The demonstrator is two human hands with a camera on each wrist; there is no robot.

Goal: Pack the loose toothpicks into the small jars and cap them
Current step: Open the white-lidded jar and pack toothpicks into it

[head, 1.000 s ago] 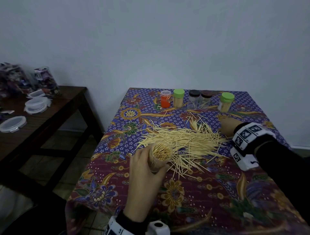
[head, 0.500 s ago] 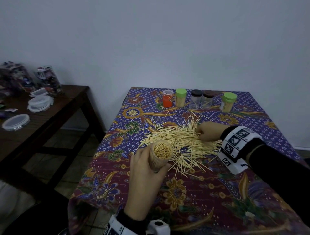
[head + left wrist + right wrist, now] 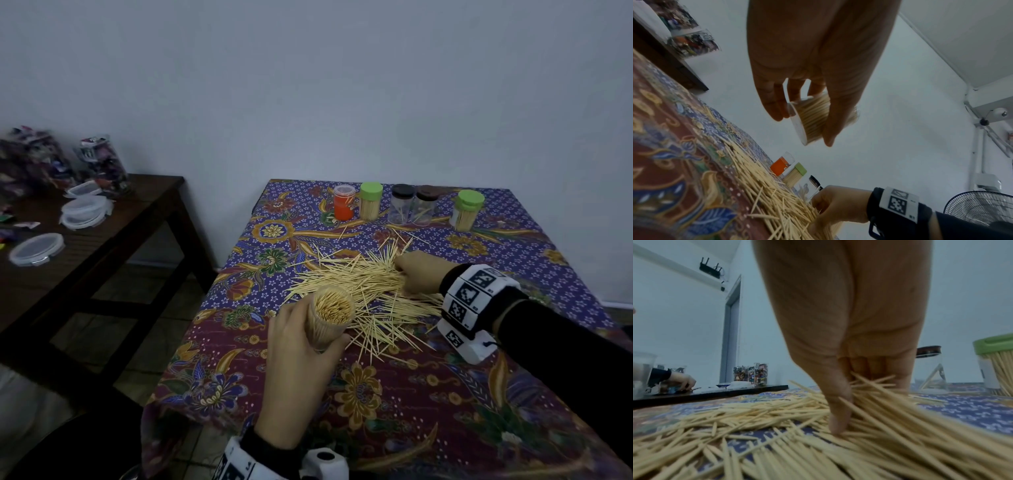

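Many pale toothpicks (image 3: 359, 291) scattered; open jar (image 3: 329, 317) packed full.

Pale toothpicks (image 3: 359, 291), purple floral batik tablecloth (image 3: 513, 274), orange jar (image 3: 343, 202), green lids (image 3: 371, 190), seemingly black caps (image 3: 402, 190).

R hand (image 3: 849, 353) thumb & fingers pinching into toothpick pile (image 3: 777, 426), dark-lid jar (image 3: 930, 369) behind, green-lid jar (image 3: 996, 366) far rt
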